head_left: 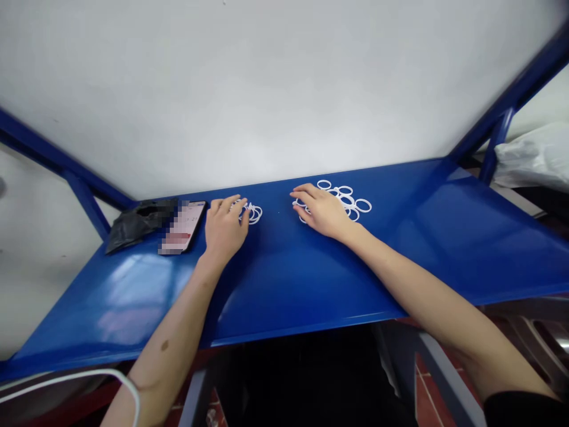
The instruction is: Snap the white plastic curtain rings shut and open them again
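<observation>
My left hand rests over a small cluster of white rings on the blue table, its fingers bent and its thumb apart from them. Part of that cluster is hidden under the fingers. To the right, my right hand lies palm down over a larger spread of white rings, several of them overlapping. Its fingers are stretched to the left and the thumb is apart. Some rings show below its fingertips and thumb. I see no ring clearly pinched in either hand.
A phone, partly blurred out, lies left of my left hand, against a black pouch or bag. The blue tabletop meets a pale wall. Blue metal struts rise at both ends. A white cable crosses my left forearm.
</observation>
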`<state>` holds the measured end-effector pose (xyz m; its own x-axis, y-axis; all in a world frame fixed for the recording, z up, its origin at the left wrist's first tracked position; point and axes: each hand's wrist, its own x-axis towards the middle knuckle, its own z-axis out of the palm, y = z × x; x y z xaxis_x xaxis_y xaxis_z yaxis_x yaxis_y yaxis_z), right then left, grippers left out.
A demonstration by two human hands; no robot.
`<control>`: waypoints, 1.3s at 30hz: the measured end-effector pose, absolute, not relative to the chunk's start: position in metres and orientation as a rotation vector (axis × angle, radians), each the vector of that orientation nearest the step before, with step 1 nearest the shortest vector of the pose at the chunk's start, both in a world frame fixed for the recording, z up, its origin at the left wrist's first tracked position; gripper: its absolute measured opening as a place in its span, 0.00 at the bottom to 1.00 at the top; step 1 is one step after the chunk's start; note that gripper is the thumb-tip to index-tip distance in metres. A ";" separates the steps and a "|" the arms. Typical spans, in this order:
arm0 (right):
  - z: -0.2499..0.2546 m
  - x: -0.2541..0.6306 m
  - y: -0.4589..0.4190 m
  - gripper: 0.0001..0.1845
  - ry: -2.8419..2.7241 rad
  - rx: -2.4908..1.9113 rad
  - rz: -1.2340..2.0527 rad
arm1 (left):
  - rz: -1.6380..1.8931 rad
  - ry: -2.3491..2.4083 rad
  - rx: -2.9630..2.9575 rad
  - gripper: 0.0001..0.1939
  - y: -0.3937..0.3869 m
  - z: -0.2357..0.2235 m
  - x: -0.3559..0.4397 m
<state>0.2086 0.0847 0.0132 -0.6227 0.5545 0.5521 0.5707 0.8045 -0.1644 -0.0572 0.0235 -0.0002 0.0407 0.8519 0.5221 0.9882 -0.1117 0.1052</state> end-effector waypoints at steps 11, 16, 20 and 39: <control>0.019 0.262 0.097 0.20 -2.546 -0.990 -0.013 | -0.278 -2.398 -1.971 0.42 0.032 -0.005 -0.070; 0.015 0.270 0.083 0.23 -2.538 -0.971 0.014 | -0.272 -2.440 -2.014 0.57 0.033 -0.007 -0.064; 0.007 0.267 0.082 0.18 -2.555 -0.942 0.028 | -0.273 -2.386 -2.098 0.59 0.031 -0.008 -0.063; 0.002 0.247 0.070 0.10 -2.595 -0.726 -0.042 | -0.694 -1.875 -2.198 0.29 0.022 0.002 -0.044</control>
<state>0.2468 0.0700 0.0019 -0.7639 0.4867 0.4237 0.5001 0.8615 -0.0878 -0.0441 0.0220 0.0022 0.1011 0.8872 0.4502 0.9665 -0.1950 0.1672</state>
